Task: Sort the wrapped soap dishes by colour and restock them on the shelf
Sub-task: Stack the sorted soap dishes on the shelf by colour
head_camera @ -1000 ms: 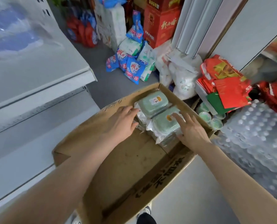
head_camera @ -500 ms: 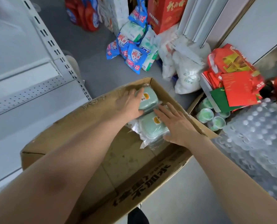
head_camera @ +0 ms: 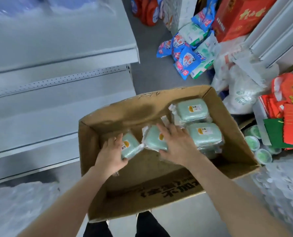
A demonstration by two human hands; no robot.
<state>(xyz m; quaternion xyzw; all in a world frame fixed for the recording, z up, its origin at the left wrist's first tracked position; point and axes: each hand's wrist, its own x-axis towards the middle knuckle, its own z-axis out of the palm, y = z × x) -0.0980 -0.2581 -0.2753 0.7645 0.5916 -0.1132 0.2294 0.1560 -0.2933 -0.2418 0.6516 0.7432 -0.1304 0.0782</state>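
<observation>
An open cardboard box (head_camera: pixel 159 190) on the floor holds several green soap dishes in clear wrap. My left hand (head_camera: pixel 110 155) grips one wrapped green dish (head_camera: pixel 130 147), lifted at the box's left side. My right hand (head_camera: pixel 174 144) holds a second wrapped green dish (head_camera: pixel 153 139) beside it. Two stacks of green dishes stay at the box's far right, one (head_camera: pixel 190 109) behind the other (head_camera: pixel 204 134). The grey shelf (head_camera: pixel 56 48) stands to the left.
Blue and green detergent bags (head_camera: pixel 186 55) lie on the floor beyond the box. Red packets (head_camera: pixel 291 117) and small green-lidded cups (head_camera: pixel 262 155) crowd the right. Wrapped bottle packs (head_camera: pixel 282 190) sit at lower right and lower left.
Both hands took a green dish each off the stacks and drew them left and toward me inside the box. The camera swung, showing more of the shelf.
</observation>
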